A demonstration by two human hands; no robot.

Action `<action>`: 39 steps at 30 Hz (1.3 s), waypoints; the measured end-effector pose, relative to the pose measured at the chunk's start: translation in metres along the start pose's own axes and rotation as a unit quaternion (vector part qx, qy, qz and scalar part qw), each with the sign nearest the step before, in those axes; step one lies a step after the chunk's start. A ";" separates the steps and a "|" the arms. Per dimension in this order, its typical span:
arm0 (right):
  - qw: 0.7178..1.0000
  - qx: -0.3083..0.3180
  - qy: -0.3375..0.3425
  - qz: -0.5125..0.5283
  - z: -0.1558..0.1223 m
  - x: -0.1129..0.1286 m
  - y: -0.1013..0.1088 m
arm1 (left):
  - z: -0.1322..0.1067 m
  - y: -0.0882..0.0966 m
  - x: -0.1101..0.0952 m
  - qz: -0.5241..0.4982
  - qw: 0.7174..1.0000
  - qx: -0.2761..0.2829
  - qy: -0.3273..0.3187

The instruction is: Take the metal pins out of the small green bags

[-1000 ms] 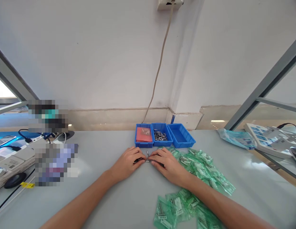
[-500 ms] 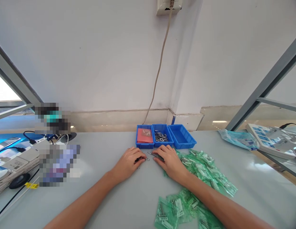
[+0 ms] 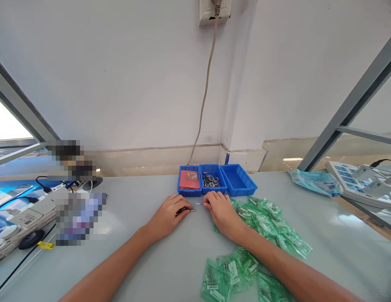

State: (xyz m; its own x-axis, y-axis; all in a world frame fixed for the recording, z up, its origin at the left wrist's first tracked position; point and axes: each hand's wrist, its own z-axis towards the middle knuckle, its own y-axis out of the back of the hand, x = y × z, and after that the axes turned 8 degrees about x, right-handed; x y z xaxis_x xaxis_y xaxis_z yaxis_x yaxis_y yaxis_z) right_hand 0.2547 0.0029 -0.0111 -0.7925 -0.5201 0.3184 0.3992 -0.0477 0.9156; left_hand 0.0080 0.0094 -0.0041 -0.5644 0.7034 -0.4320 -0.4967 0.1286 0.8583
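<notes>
My left hand (image 3: 168, 214) rests on the grey table (image 3: 151, 260) with its fingers curled round a small black and silver part (image 3: 185, 209) whose metal tip pokes out to the right. My right hand (image 3: 222, 209) lies just right of it, fingers closed in a pinch on a thin metal pin (image 3: 199, 204) that points left. The two hands sit a short gap apart, right in front of three blue bins (image 3: 216, 179). The left bin holds red packets (image 3: 189, 179), the middle one small metal pins (image 3: 211, 180), and the right bin (image 3: 239, 180) looks bare.
Several green plastic bags (image 3: 264, 218) of parts spread under and right of my right arm, more (image 3: 226, 272) near the front. Cables, boxes and blurred items crowd the left side (image 3: 34, 209). A pale blue packet (image 3: 315, 182) and printed cards (image 3: 355, 180) lie at right. A cord (image 3: 204, 96) hangs down the wall.
My hands met tip to tip a second ago; now they are apart. My right hand has drawn back towards the bins with the thin pin, while my left hand stays put.
</notes>
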 end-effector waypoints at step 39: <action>0.973 -0.065 -0.003 0.220 0.000 -0.002 0.010 | 0.000 0.005 -0.005 0.022 0.993 -0.115 -0.027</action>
State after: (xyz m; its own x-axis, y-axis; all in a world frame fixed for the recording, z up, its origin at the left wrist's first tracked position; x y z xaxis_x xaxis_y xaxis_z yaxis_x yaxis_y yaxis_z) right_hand 0.2600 0.0031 -0.0024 -0.5335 -0.5102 0.6746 0.7557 0.0706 0.6510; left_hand 0.0080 0.0064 0.0019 -0.5557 0.7419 -0.3753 -0.6139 -0.0618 0.7869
